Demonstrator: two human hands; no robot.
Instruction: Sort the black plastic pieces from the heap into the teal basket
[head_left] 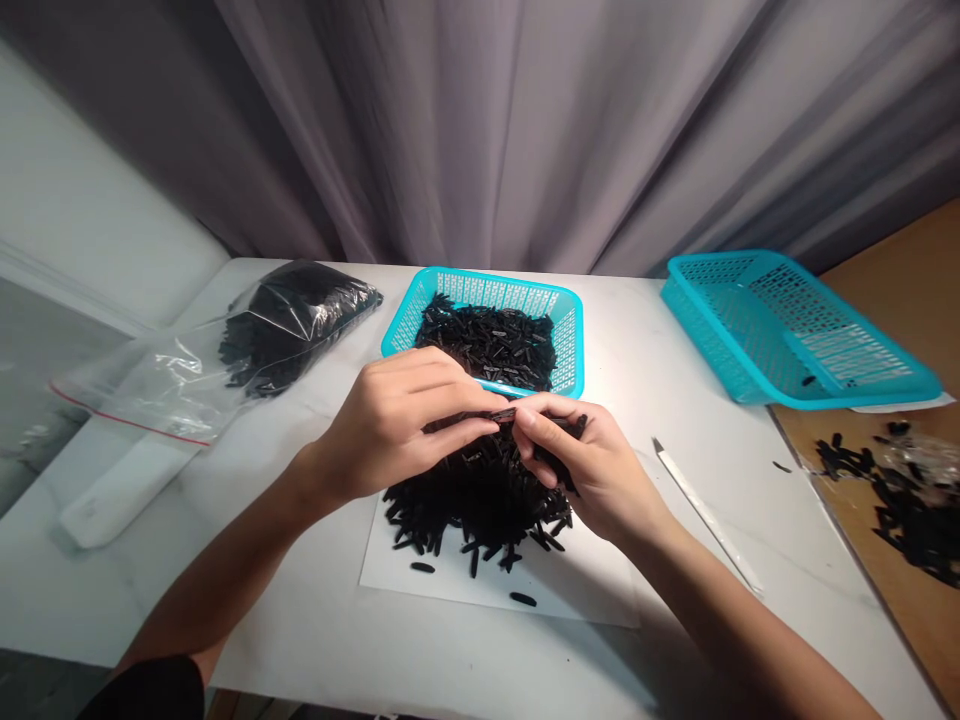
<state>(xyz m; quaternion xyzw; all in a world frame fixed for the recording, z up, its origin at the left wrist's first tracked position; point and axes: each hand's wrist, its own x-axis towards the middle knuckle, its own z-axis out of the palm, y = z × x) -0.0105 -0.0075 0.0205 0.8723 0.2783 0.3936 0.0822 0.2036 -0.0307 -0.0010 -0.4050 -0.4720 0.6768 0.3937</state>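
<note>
My left hand (405,415) pinches one end of a small black strip (504,415) between thumb and fingers. The other end meets the thumb and forefinger of my right hand (585,455), whose curled fingers also hold several more black strips (556,468) in the palm. Both hands are above a heap of black strips (480,500) on a white sheet of paper (397,575). Just behind the hands stands a blue plastic basket (574,340) with many such strips in it. What the strips are made of, I cannot tell.
A clear zip bag (300,310) of black pieces lies at the left, by a white flat object (127,490). To the right are a white pen-like tool (705,515) and a second blue basket (750,350). More black pieces (915,530) lie on a brown surface (847,520).
</note>
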